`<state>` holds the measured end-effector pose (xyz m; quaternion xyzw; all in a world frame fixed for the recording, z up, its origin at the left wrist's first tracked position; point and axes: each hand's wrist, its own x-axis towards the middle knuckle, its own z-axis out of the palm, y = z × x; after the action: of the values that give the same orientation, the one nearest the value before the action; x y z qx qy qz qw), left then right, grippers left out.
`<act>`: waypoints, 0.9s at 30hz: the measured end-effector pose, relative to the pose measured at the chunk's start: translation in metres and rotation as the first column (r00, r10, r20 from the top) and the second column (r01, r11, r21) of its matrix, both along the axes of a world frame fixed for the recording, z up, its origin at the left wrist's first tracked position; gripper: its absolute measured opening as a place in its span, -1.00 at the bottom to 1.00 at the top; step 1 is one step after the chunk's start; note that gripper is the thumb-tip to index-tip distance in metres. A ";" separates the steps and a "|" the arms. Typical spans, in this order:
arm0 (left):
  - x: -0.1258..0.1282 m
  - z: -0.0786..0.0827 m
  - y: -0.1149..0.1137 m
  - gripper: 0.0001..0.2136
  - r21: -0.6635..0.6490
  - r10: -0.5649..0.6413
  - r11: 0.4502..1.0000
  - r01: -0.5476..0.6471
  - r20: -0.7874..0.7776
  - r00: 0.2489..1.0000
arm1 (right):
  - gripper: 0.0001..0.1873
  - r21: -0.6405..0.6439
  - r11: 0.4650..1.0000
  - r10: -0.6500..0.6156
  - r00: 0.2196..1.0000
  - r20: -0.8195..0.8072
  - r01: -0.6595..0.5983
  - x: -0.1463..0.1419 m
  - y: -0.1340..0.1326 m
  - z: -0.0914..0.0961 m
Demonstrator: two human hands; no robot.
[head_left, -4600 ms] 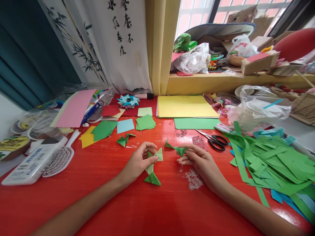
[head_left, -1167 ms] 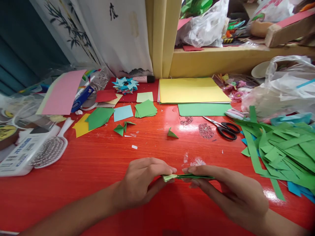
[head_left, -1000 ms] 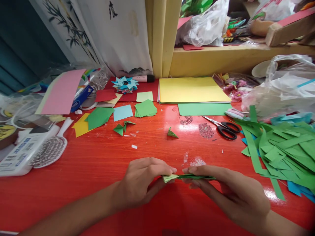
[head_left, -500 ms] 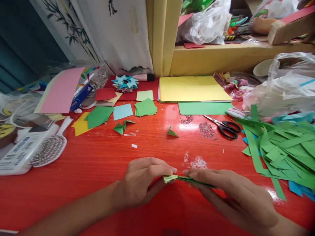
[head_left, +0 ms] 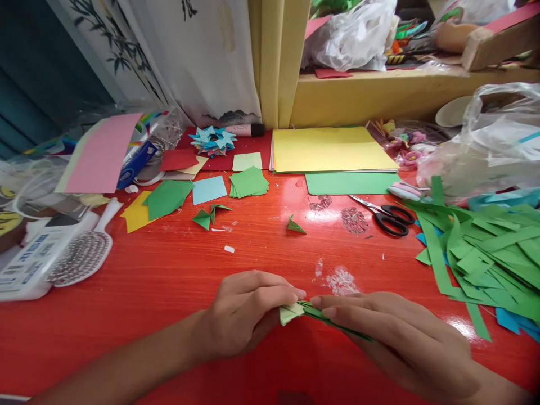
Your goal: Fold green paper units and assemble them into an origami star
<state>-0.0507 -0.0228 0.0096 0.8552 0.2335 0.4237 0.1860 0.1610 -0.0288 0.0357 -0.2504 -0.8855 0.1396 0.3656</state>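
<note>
Both hands meet low over the red table (head_left: 169, 270). My left hand (head_left: 247, 312) pinches the light green end of a folded green paper piece (head_left: 295, 311). My right hand (head_left: 396, 343) lies closed over the darker green part of the same piece, fingers pressed along it. Most of the paper is hidden under the fingers. A small folded green unit (head_left: 295, 225) lies alone further back, and another folded green piece (head_left: 208, 215) lies to its left.
Black scissors (head_left: 386, 214) lie at right beside a heap of green paper strips (head_left: 485, 247). Yellow sheets (head_left: 329, 149) and a green sheet (head_left: 350, 183) lie at the back. A stack of green squares (head_left: 248, 183), a blue paper star (head_left: 212, 139), a hairbrush (head_left: 84, 253) and a white remote (head_left: 34, 261) sit left.
Earlier each hand held a separate folded piece further back on the table. Now both hold one joined piece nearer me, and in the last half second the right hand tilted it downward.
</note>
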 end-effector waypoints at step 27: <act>0.000 -0.003 0.000 -0.73 -0.004 -0.021 1.000 0.020 -0.012 1.000 | -0.75 0.092 0.996 0.021 0.999 -0.027 -0.019 -0.003 0.003 -0.005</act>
<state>-0.0504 -0.0229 0.0068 0.8597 0.2267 0.4162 0.1906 0.1577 -0.0257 0.0307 -0.2227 -0.8883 0.1060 0.3875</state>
